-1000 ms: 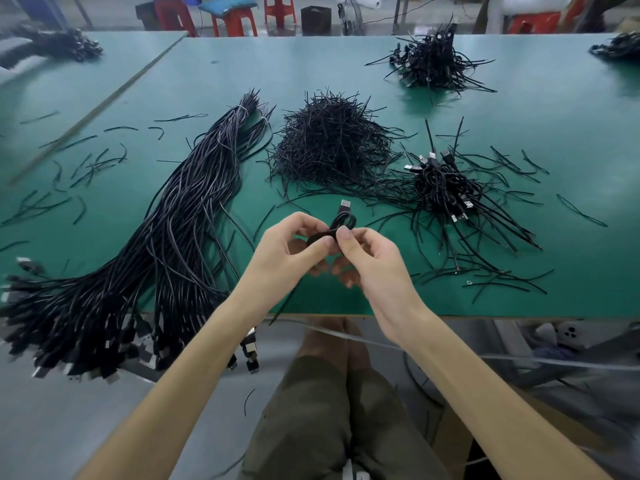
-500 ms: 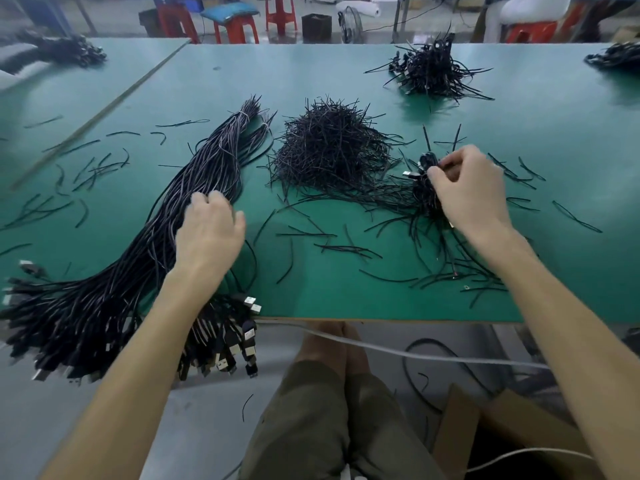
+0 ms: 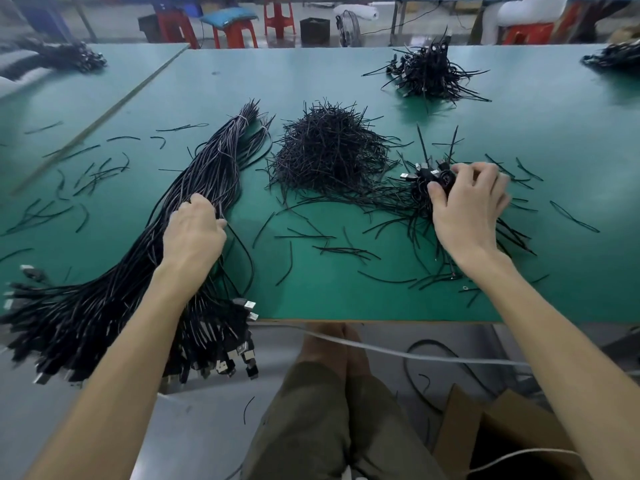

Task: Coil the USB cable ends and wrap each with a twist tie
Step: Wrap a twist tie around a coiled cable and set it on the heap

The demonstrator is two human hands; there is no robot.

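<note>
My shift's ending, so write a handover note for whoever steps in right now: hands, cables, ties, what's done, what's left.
Left hand grips strands in the loose cable bundle.
Right hand curls over the tied coils pile; whether it holds one is unclear.
Twist ties heaped between them.
Done: that pile.
Left: the whole bundle.

One view was logged: head, wide-angle, worn by the person. It was aimed forward and down over the green counter [image 3: 346, 292], whose near edge was cut low across the frame, with knees [image 3: 322, 403] and floor [image 3: 194, 427] seen beneath. Both forearms were framed from the bottom corners up to the left hand [image 3: 194, 233] and right hand [image 3: 467, 206], at close range. Red stools [image 3: 235, 32] beyond the far edge were caught at the top.
</note>
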